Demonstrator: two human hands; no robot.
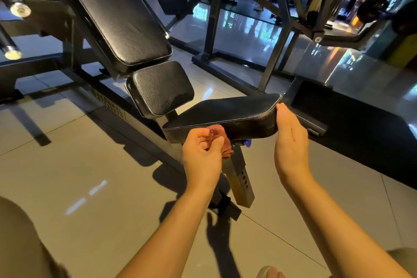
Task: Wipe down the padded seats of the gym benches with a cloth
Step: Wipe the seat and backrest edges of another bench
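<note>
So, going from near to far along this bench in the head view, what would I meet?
First the left hand gripping the cloth → seat pad → small middle pad → long backrest pad.

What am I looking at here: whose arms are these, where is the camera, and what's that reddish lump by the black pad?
There is one picture, taken by a camera worn on a person's head, looking forward and down. The two bare arms are that person's own. The left hand grips a bunched reddish-brown cloth, held at the front edge of the black padded seat of a gym bench. The right hand is open, fingers straight, lying against the seat's right end. Behind the seat stand a small pad and a long tilted back pad, on a dark metal frame over a tiled floor.
</note>
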